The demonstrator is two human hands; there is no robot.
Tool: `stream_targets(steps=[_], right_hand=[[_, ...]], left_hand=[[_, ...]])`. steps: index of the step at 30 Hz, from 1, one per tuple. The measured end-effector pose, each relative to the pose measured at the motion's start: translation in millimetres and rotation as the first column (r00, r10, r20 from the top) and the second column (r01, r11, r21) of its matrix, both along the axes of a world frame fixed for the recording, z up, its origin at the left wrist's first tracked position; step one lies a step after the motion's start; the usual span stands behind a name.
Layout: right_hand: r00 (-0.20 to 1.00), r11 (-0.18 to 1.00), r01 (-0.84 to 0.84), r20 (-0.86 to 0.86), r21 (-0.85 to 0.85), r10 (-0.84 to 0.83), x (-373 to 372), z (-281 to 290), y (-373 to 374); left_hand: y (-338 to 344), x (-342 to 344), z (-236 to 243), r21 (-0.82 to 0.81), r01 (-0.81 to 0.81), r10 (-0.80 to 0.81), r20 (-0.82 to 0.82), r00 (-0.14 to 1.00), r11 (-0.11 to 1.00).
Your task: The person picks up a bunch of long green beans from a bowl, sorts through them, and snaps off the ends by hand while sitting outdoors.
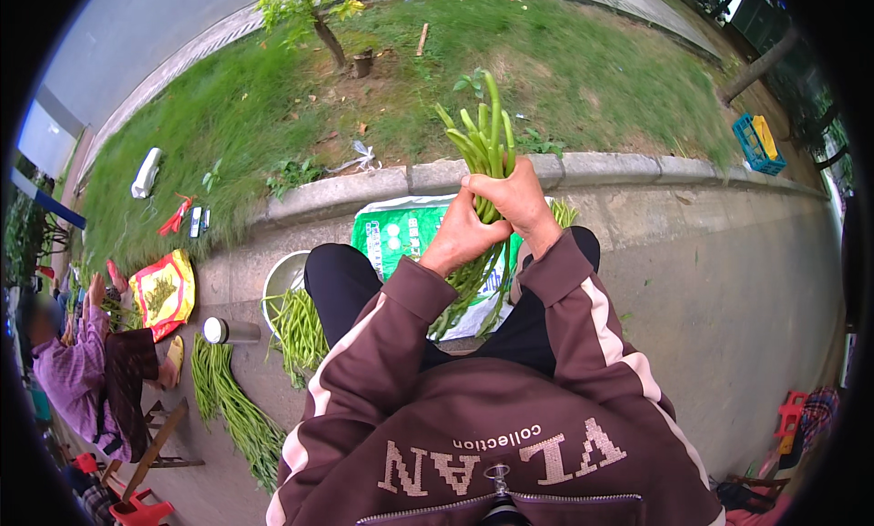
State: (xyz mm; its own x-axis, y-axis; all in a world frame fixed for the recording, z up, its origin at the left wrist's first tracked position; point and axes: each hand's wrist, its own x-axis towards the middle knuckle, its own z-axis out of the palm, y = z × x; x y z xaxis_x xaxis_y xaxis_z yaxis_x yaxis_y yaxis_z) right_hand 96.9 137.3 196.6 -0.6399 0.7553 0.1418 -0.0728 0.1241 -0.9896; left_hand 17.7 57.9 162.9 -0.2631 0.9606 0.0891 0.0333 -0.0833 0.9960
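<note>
- A seated person is holding a bundle of green stalks (492,139) upright and slightly tilted, above a green-and-white sack (387,233) lying between the knees.
- The right hand (521,198) is wrapping its fingers around the bundle; the left hand (469,235) is closing on it just below. I cannot tell how hard either is squeezing.
- The top ends are fanning out unevenly, so thin stalks could be slipping free if the right hand loosens.
- The lower ends are hanging loose and spreading; they could be tangling or catching on the trousers if the bundle swings.
- Squeezing or twisting too hard between the two hands could be bruising or snapping the stems.
- Beside the left knee, more stalks are spilling over a white basin (273,285); a shifting leg could be tipping it.
</note>
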Motion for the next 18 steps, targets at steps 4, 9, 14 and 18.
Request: stream_targets(steps=[4,9,14,18], right_hand=[[0.988,0.981,0.105,0.092,0.16,-0.12,4,-3,-11],[0.989,0.989,-0.144,-0.037,-0.023,0.143,19,-16,-12],[0.898,0.896,-0.307,-0.41,-0.32,0.161,33,-22,-18],[0.978,0.965,-0.135,-0.186,-0.224,0.094,39,-33,-10]], left_hand=[[1,7,-18,0.16,-0.127,0.161,-0.215,0.963,0.979],[-2,6,-20,0.07,-0.076,0.092,-0.258,0.962,0.995],[-14,3,-3,-0.014,0.136,-0.132,0.162,0.978,0.991],[-22,-2,-7,0.016,0.218,-0.208,0.373,0.904,0.976]])
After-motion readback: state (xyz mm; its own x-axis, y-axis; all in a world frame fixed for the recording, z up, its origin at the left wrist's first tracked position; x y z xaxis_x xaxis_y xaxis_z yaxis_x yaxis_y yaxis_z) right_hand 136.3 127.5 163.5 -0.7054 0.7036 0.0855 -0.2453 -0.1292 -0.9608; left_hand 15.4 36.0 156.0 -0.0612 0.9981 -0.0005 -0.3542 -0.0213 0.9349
